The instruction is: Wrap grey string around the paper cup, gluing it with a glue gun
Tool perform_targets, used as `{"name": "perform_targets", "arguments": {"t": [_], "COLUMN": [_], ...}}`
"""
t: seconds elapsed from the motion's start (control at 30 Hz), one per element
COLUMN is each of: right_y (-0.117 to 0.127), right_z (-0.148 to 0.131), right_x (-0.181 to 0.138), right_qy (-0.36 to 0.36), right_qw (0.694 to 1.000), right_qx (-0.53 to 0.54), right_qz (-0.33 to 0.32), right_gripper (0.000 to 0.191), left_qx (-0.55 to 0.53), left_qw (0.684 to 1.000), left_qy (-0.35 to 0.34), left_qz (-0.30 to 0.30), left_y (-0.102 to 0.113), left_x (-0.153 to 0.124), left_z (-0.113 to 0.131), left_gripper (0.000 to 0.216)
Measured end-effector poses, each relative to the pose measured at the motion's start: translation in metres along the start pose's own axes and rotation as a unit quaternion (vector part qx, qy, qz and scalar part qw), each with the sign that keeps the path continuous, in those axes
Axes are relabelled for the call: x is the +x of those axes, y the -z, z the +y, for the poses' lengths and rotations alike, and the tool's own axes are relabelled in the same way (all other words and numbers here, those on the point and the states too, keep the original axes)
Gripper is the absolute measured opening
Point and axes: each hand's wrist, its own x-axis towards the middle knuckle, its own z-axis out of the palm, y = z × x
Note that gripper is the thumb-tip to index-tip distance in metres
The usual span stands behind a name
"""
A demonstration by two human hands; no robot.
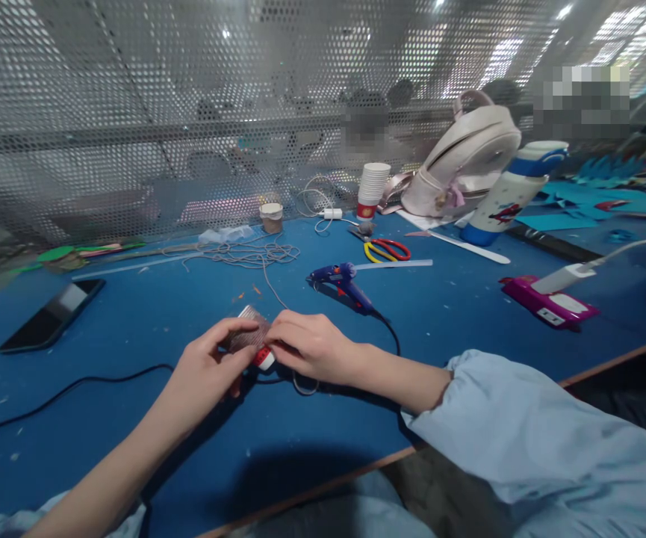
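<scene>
1. Head view, the hands: the left hand (210, 366) and right hand (308, 347) meet over the near middle of the blue table (132, 448); both are clamped on a small cup (252, 338) between them.
2. The cup lies tilted on its side, just above the table; most of its wall is covered in a brownish wrap, and a red and white end shows at the bottom.
3. The left thumb and fingertips pinch the cup's left side; the right hand's fingers curl together over its right side, so that part of the cup is hidden.
4. A thin string (271, 288) runs from the cup up the table to a loose tangle (249, 255) farther back.
5. A blue glue gun (342, 280) lies just beyond the right hand; its black cord passes beside the right wrist.
6. Scissors (387, 250) with red and yellow handles lie behind the gun; a cup stack (373, 187) stands behind them.
7. To the left, well apart from the hands, a phone (54, 314) lies flat; a black cable (76, 388) curves across the table near the left forearm.
8. At the far right stand a pale bag (468, 161) and a leaning bottle (510, 194); a perforated screen (132, 112) closes the table's far edge.
</scene>
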Motion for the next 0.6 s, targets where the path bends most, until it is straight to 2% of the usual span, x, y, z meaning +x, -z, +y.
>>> {"name": "perform_targets", "arguments": {"t": [0.33,0.6], "right_y": [0.0008,-0.0008], "right_z": [0.0001,-0.0023], "right_x": [-0.0015,0.0002], "right_qy": [0.004,0.006], "right_qw": [1.0,1.0], "right_qx": [-0.013,-0.015], "right_qz": [-0.011,0.013], "right_gripper": [0.018,0.017], "left_qx": [0.002,0.003], "left_qw": [1.0,1.0], "left_qy": [-0.016,-0.015], "left_qz": [0.008,0.022], "left_y": [-0.0008,-0.0023], "left_x": [0.0001,0.0016], "left_z": [-0.0039,-0.0089], "left_gripper": [0.034,0.033]}}
